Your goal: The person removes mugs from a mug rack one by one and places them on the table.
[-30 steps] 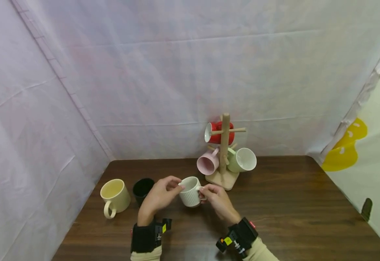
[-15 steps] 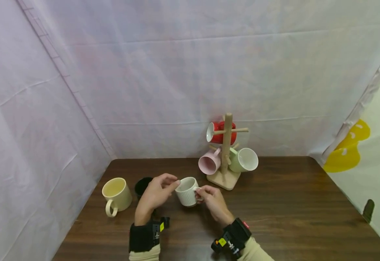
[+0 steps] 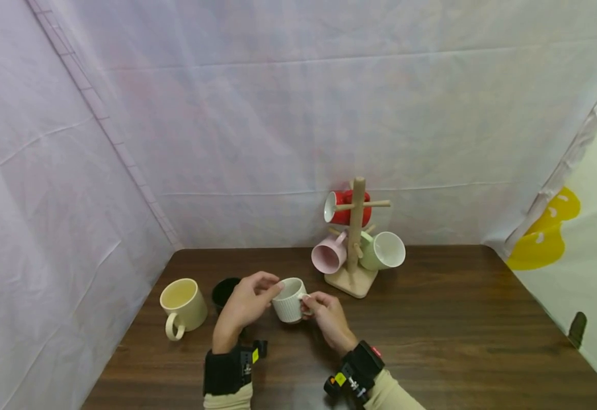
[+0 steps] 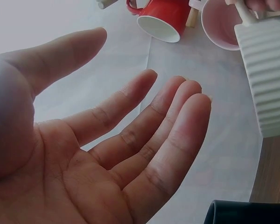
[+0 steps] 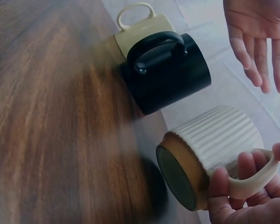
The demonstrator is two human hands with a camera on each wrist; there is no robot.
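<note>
A white ribbed mug [image 3: 287,307] is held up over the table by its handle, which my right hand [image 3: 327,320] grips. In the right wrist view the mug's base [image 5: 177,179] tilts toward the camera, and a dark shadow lies on the wood below. My left hand [image 3: 247,302] is beside the mug's left side, fingers extended and apart from it in the left wrist view. Behind the left hand is a black mug [image 5: 172,74], standing on the table and partly hidden in the head view. A pale yellow mug [image 3: 188,310] stands farther left, handle toward me.
A wooden mug tree [image 3: 358,228] stands at the back of the brown table [image 3: 457,330]. On its pegs hang a red mug [image 3: 343,209], a pink mug [image 3: 329,254] and a light green mug [image 3: 383,251]. White fabric [image 3: 257,125] hangs behind the table.
My right hand has carried the white mug to the left. My left hand has shifted slightly left. The mugs on the tree and the yellow mug have stayed in place.
</note>
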